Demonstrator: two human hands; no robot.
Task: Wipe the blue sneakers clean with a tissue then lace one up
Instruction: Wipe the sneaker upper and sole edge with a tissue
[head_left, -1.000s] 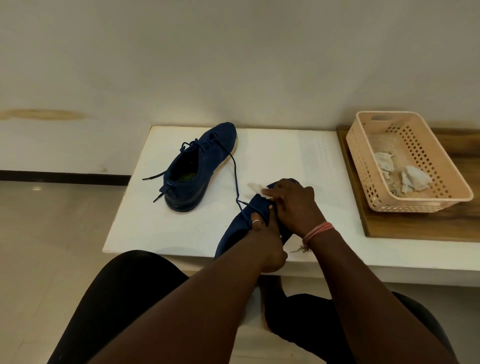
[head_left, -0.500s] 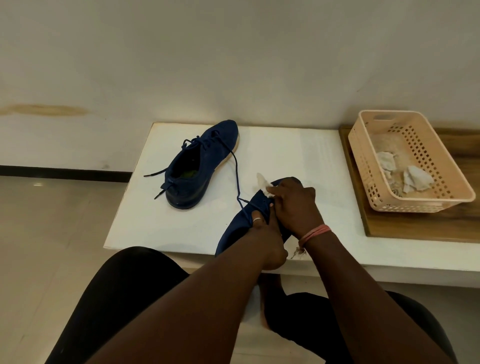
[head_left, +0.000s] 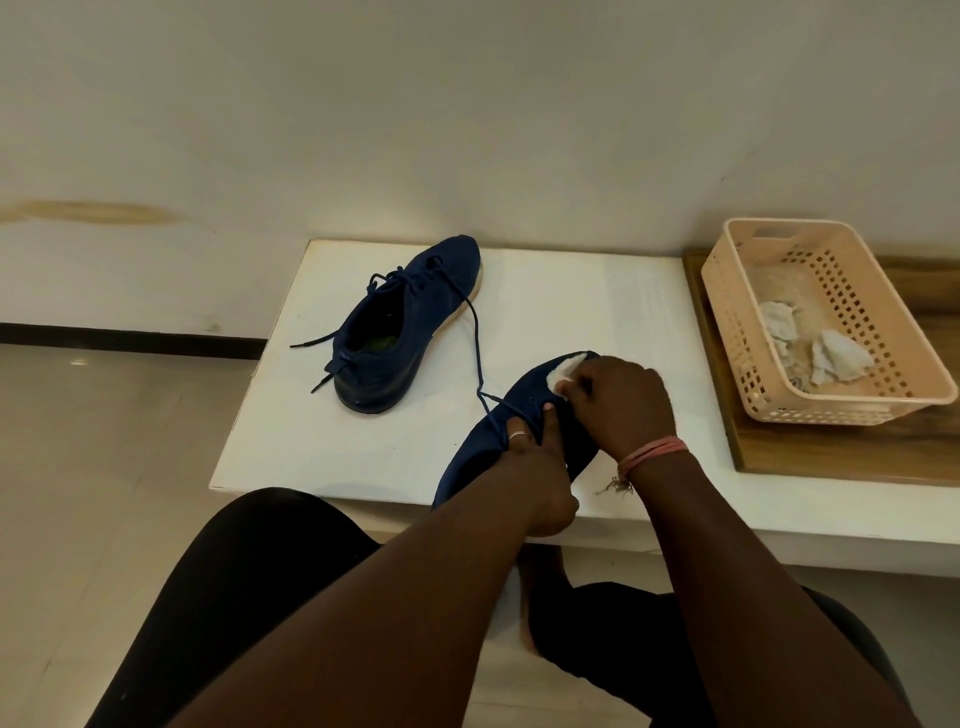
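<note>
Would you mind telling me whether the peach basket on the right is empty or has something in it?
Not empty: the peach basket holds crumpled used tissues on its bottom, near its front end.

Both forearms are extended forward side by side. The left hand (head_left: 535, 467) is curled in a grip, a ring worn on one finger. The right hand (head_left: 618, 405) is bent downward, fingers pinched together, a thread band tied at the wrist.
</note>
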